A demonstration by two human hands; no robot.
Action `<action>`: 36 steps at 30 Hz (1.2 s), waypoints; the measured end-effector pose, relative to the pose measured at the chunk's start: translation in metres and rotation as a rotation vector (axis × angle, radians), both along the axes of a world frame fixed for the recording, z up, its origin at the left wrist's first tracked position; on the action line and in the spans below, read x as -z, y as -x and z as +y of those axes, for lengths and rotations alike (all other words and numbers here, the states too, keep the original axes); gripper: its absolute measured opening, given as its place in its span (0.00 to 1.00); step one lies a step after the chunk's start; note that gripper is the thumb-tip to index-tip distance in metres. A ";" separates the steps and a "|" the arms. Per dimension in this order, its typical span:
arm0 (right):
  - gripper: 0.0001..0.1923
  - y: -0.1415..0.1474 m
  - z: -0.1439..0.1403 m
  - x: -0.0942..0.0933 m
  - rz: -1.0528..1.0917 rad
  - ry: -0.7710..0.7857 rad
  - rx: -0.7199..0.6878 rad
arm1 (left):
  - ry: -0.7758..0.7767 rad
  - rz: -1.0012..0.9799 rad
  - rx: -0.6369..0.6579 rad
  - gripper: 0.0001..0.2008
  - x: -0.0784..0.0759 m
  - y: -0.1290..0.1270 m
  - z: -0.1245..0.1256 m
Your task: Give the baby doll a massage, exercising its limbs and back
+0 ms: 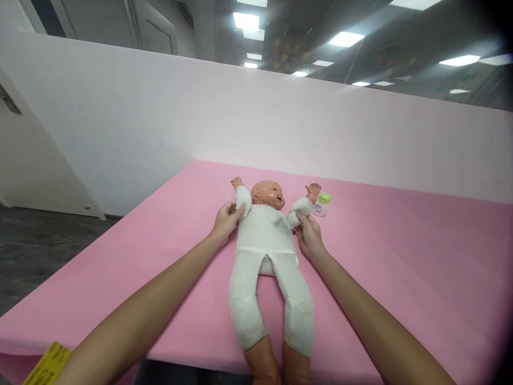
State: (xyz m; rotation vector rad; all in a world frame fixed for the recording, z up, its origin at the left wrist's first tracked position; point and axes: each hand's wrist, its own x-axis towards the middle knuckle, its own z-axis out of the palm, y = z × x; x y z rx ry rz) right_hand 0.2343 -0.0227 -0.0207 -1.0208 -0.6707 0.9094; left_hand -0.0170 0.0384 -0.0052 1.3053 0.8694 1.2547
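Observation:
A baby doll (264, 230) with a white cloth body lies on its back on the pink-covered table (168, 214), its head at the far end and its feet at the near edge. Its head is turned to the right and both its arms are raised. My left hand (227, 220) pinches the doll's arm on the left side, near the elbow. On the other side my right hand (309, 234) grips the arm on the right, thumb on top. The undersides of both grips are hidden.
A small clear bottle (320, 207) with a green cap lies beside the doll's raised hand on the right. A white wall (320, 128) borders the table's far side. A yellow label (48, 364) shows at the lower left, and a white door (36, 155) stands left.

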 end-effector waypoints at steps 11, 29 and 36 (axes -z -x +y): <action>0.12 0.004 -0.004 -0.005 -0.028 -0.023 -0.043 | -0.034 0.000 0.039 0.09 -0.005 0.000 -0.003; 0.09 0.005 -0.002 -0.001 -0.008 -0.009 -0.019 | -0.008 0.044 -0.008 0.19 -0.002 0.003 0.000; 0.10 0.003 0.000 0.002 0.010 -0.024 -0.014 | -0.073 0.076 0.037 0.12 -0.005 0.000 -0.003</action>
